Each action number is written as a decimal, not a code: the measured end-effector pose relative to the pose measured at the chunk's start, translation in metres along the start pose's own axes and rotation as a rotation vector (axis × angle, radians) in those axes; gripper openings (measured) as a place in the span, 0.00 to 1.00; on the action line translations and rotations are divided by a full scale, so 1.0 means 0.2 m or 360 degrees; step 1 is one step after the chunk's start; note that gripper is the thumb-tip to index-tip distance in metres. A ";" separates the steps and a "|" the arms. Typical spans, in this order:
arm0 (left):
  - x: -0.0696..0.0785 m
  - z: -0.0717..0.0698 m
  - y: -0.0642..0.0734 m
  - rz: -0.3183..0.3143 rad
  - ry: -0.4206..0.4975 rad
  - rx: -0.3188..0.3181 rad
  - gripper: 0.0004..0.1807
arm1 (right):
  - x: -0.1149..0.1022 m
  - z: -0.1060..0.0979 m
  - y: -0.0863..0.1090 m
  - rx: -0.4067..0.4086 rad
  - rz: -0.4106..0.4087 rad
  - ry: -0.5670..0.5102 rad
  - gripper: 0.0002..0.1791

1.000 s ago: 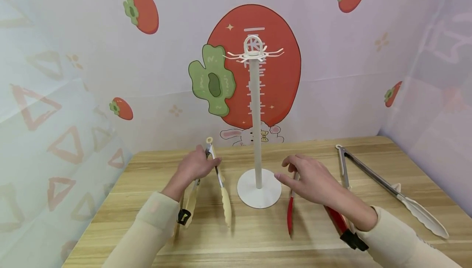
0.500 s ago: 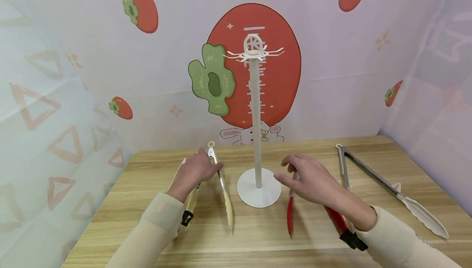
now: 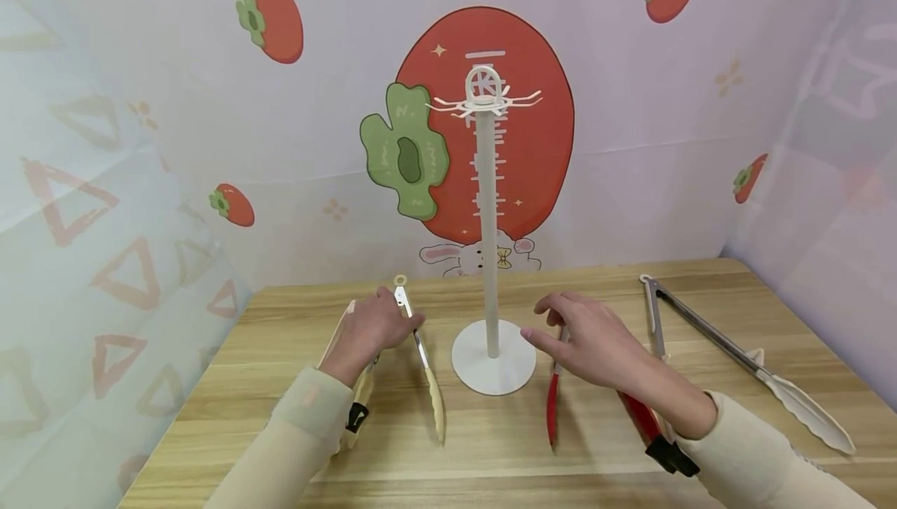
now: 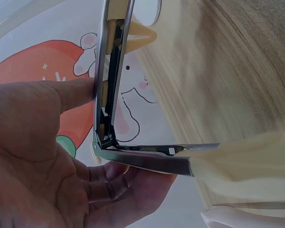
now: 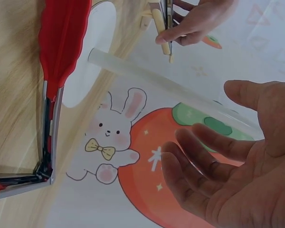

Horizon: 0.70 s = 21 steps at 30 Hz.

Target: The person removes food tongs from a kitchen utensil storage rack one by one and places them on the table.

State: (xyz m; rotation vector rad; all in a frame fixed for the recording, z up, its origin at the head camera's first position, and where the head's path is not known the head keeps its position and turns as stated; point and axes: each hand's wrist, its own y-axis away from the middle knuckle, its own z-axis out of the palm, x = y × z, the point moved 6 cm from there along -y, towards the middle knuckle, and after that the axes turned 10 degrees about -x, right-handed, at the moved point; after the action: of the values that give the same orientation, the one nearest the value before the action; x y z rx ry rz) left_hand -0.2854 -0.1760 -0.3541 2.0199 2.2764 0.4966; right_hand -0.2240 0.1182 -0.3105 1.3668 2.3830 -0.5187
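Observation:
In the head view my left hand [image 3: 374, 326] grips a pair of metal tongs with cream tips [image 3: 434, 404], left of the white stand. The left wrist view shows the thumb against one arm of these tongs [image 4: 152, 159] and the fingers under the other; the arms stand spread apart. My right hand [image 3: 596, 338] hovers with loosely bent fingers over a pair of red-tipped tongs [image 3: 552, 412], holding nothing. In the right wrist view the red-tipped tongs [image 5: 64, 38] lie spread on the table, apart from the palm [image 5: 256, 175]. My right forearm hides part of them in the head view.
A white stand [image 3: 487, 236] with a round base and a ring of hooks on top rises mid-table between the hands. White-tipped tongs [image 3: 806, 408] lie spread at the right. A patterned cloth wall [image 3: 294, 135] backs the wooden table [image 3: 490, 462].
My left hand has drawn slightly nearer and to the right, and the cream-tipped tongs have shifted with it. My right hand has stayed still.

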 end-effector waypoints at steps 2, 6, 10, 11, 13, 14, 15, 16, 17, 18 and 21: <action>0.00 0.00 0.00 -0.0003 0.0009 -0.0014 0.47 | 0.00 0.00 0.00 0.0007 -0.0002 0.0001 0.19; 0.00 0.01 0.00 -0.0007 0.0017 -0.0034 0.46 | -0.01 -0.01 0.00 0.0023 -0.0005 0.0003 0.19; 0.00 0.03 -0.01 0.0008 -0.0016 -0.0067 0.38 | -0.02 -0.02 0.00 0.0040 -0.0013 0.0003 0.19; 0.01 0.03 -0.02 0.0019 -0.0017 -0.0078 0.35 | -0.02 -0.02 0.00 0.0045 -0.0016 0.0003 0.19; 0.01 0.04 -0.03 0.0036 -0.0015 -0.0098 0.28 | -0.02 -0.02 -0.01 0.0054 -0.0020 0.0002 0.19; 0.01 0.04 -0.03 0.0049 -0.0013 -0.0107 0.26 | -0.02 -0.02 -0.01 0.0057 -0.0021 0.0001 0.19; 0.01 0.05 -0.03 0.0060 -0.0007 -0.0115 0.26 | -0.02 -0.02 -0.01 0.0062 -0.0025 0.0001 0.19; 0.01 0.05 -0.03 0.0060 0.0003 -0.0125 0.26 | -0.02 -0.02 -0.01 0.0065 -0.0027 -0.0001 0.19; 0.01 0.05 -0.03 0.0059 0.0000 -0.0136 0.26 | -0.03 -0.02 -0.01 0.0066 -0.0028 -0.0004 0.19; 0.01 0.06 -0.03 0.0057 -0.0006 -0.0149 0.26 | -0.03 -0.02 -0.01 0.0066 -0.0028 -0.0006 0.18; 0.01 0.07 -0.04 0.0053 -0.0018 -0.0186 0.26 | -0.02 -0.02 -0.01 0.0066 -0.0026 -0.0013 0.18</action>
State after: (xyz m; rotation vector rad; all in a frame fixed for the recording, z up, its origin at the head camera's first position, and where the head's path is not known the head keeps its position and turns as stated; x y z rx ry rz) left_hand -0.2893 -0.1722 -0.3684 2.0023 2.1567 0.6041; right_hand -0.2232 0.1157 -0.3048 1.3610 2.3915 -0.5800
